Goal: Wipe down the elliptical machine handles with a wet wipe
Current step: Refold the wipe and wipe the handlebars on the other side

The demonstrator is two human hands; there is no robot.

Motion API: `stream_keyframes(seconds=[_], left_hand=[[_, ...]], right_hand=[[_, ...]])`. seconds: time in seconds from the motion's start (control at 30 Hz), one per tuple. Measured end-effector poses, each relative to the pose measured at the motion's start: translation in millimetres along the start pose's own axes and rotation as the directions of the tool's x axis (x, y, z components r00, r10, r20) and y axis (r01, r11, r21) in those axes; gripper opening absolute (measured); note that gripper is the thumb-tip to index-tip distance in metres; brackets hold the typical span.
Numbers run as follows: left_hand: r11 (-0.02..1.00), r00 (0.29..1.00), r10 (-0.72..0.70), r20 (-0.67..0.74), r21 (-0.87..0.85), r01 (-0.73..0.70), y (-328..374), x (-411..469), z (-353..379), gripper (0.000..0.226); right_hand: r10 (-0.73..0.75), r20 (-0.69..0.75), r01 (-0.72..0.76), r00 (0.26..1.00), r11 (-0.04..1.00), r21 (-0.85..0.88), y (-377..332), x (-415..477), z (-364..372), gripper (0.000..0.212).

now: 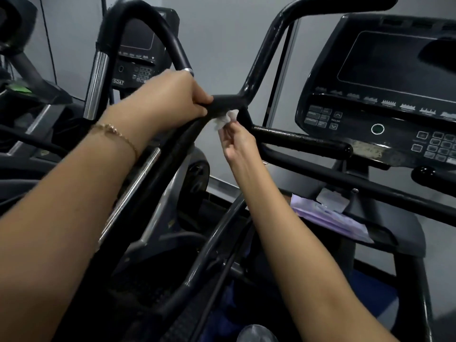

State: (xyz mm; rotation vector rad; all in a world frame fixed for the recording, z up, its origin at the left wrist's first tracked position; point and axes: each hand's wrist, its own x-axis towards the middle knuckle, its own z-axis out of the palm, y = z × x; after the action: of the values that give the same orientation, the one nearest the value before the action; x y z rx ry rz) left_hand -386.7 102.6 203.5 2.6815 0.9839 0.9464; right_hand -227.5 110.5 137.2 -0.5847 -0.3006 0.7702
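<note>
Left hand: closed around the black handle of the elliptical machine, just left of the fork where its bars meet; gold bracelet on the wrist. Right hand: fingers pinched on a small white wet wipe, pressed against the underside of the handle at the fork. Purple wipe packet: lying on the machine's ledge, lower right. Console: upper right, screen dark.

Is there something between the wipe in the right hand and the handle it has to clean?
Nothing visible is in the way. The right hand pinches the wet wipe and presses it against the underside of the black handle, at the fork. The left hand grips the same handle beside it, to the left, not between them.
</note>
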Motion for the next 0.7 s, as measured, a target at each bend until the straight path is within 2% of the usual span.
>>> stream_keyframes(seconds=[0.1,0.23,0.4,0.53,0.63,0.7], left_hand=[[0.998,0.999,0.042,0.019,0.049,-0.043,-3.1,2.0,-2.0,0.036],[0.997,0.998,0.068,0.008,0.028,-0.068,-5.1,4.2,0.9,0.035],[0.995,0.996,0.094,-0.011,0.021,-0.093,-8.1,5.9,1.7,0.035],[0.996,0.996,0.084,-0.011,0.032,-0.083,-8.6,6.4,5.6,0.034],[0.995,0.995,0.098,-0.012,0.037,-0.098,-9.2,8.1,6.1,0.035],[0.995,0.995,0.099,-0.008,0.026,-0.099,-8.7,8.3,5.9,0.035]], right_hand=[[0.062,0.099,-0.064,0.993,0.998,0.022,2.8,-17.1,-2.1,0.026],[0.133,-0.042,-0.129,0.990,0.988,0.089,-6.7,-5.5,7.9,0.027],[0.247,0.054,-0.243,0.968,0.968,-0.061,2.3,-25.1,10.5,0.032],[0.207,-0.015,-0.207,0.978,0.978,0.014,0.7,-16.8,15.5,0.028],[0.286,0.095,-0.281,0.954,0.958,-0.059,3.3,-29.4,5.8,0.028],[0.304,0.096,-0.298,0.948,0.952,-0.072,-4.8,-37.3,2.0,0.026]])
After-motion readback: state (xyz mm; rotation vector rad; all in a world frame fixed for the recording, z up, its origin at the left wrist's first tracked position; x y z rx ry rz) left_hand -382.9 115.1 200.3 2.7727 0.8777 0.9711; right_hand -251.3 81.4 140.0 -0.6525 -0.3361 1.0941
